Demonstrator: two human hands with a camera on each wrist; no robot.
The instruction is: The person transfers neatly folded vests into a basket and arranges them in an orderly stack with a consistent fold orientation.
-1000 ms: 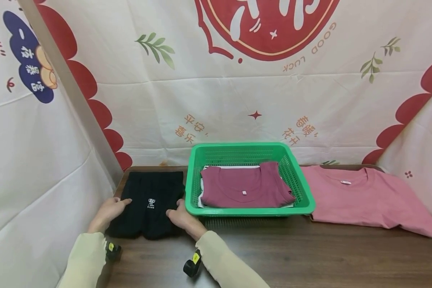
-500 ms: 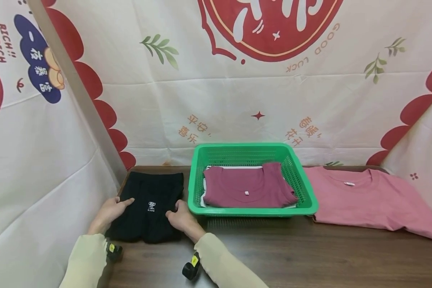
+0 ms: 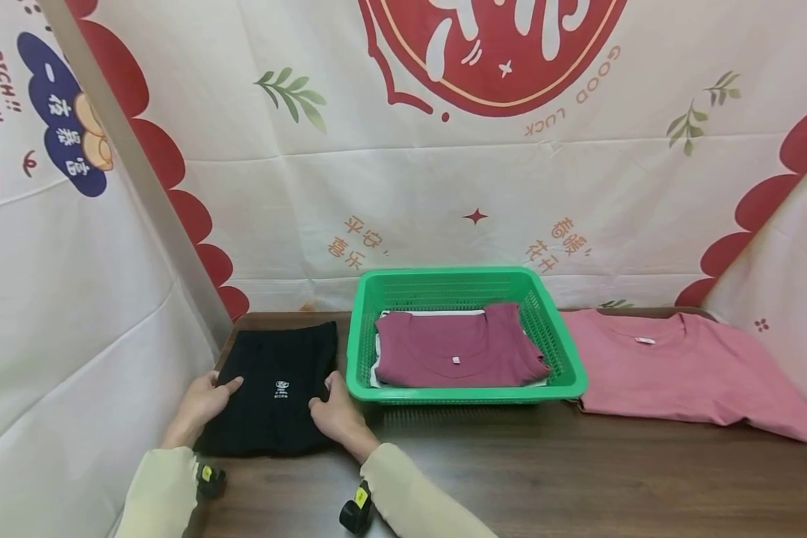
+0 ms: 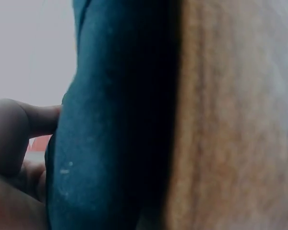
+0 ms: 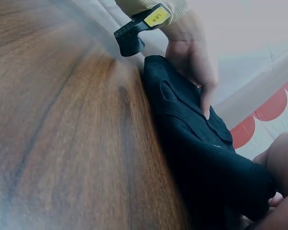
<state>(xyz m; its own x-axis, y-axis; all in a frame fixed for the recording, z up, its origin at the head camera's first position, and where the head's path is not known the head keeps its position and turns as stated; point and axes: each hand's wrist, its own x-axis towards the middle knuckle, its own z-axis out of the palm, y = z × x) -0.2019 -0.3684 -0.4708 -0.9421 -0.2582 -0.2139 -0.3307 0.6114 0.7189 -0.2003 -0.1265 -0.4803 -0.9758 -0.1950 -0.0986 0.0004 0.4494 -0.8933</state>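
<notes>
A folded black garment (image 3: 276, 359) with a small white print lies at the left end of the table. My left hand (image 3: 202, 403) grips its left edge, thumb on top. At the opposite edge, my right hand (image 3: 339, 415) pinches the cloth between thumb and fingers. The right wrist view shows the folded layers of the black garment (image 5: 182, 120) from the side, with the left hand (image 5: 197, 57) at the far end. Dark cloth (image 4: 105, 120) fills the middle of the left wrist view, and the fingers beneath it are mostly hidden.
A green basket (image 3: 467, 394) stands right beside the right hand, holding a folded maroon shirt (image 3: 457, 344) over white cloth. Farther right lies a pink T-shirt (image 3: 686, 373) on the wooden table (image 3: 511, 471). A white printed curtain (image 3: 403, 179) hangs behind, and another borders the left side.
The black garment has shifted slightly toward the person, both hands gripping it. Its front edge, earlier in two rounded lobes, is now straighter, and its far edge slants. The basket has not moved.
</notes>
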